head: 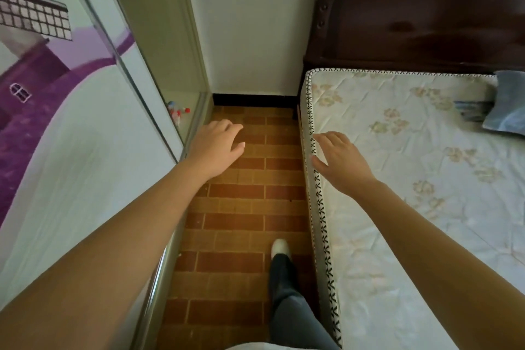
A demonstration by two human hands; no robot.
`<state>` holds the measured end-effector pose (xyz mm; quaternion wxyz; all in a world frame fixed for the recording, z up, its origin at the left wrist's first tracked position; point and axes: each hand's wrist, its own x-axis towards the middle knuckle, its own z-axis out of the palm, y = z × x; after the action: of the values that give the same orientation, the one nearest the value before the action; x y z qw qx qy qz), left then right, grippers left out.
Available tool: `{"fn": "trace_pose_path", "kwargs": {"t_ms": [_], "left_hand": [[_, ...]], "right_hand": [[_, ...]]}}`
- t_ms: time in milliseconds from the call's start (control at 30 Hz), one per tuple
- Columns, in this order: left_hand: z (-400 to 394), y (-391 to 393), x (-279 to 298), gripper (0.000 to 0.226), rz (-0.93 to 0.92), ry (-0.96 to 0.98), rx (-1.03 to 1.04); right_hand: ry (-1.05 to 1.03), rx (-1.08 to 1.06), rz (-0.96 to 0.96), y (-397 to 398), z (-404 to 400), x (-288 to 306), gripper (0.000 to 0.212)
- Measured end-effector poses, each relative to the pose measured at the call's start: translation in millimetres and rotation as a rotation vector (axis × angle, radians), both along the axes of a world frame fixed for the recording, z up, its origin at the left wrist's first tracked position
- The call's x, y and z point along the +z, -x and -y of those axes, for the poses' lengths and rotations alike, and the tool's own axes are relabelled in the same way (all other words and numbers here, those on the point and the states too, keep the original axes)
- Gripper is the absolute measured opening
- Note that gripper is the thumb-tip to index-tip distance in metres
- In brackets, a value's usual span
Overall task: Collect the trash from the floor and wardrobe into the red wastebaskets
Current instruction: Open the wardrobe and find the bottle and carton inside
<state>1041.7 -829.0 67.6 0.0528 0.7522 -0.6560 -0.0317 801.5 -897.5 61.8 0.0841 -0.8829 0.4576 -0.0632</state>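
Several clear plastic bottles with red caps (177,113) lie on the bottom of the open wardrobe (159,23) at the far left. My left hand (217,145) reaches forward over the brick-patterned floor (250,207), fingers relaxed and holding nothing, just right of the wardrobe's opening. My right hand (339,160) hovers over the mattress's left edge, fingers spread and empty. No red wastebasket is in view.
A sliding wardrobe door (56,122) with a purple windmill picture fills the left side. A bed with a floral mattress (412,179), dark headboard (412,8) and blue pillow (508,105) fills the right. The narrow aisle ends at a white wall (250,23). My foot (279,248) stands in the aisle.
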Motion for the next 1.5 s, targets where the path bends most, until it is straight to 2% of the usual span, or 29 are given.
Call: {"fn": "trace_pose_path", "kwargs": {"t_ms": [333, 700, 967, 1200, 1500], "left_hand": [[182, -35, 21, 0.048, 0.012, 0.024, 0.068], [297, -91, 14, 0.048, -0.012, -0.021, 0.16], [420, -182, -3, 0.048, -0.032, 0.012, 0.156], [523, -273, 6, 0.047, -0.013, 0.033, 0.17], [585, -357, -5, 0.046, -0.064, 0.006, 0.278]], "right_hand": [[0.002, 0.078, 0.01, -43, 203, 14, 0.051], [-0.024, 0.152, 0.008, -101, 332, 12, 0.051], [0.009, 0.173, -0.023, -194, 451, 6, 0.049], [0.016, 0.198, 0.018, -289, 554, 17, 0.049], [-0.035, 0.292, -0.012, -381, 645, 9, 0.051]]}}
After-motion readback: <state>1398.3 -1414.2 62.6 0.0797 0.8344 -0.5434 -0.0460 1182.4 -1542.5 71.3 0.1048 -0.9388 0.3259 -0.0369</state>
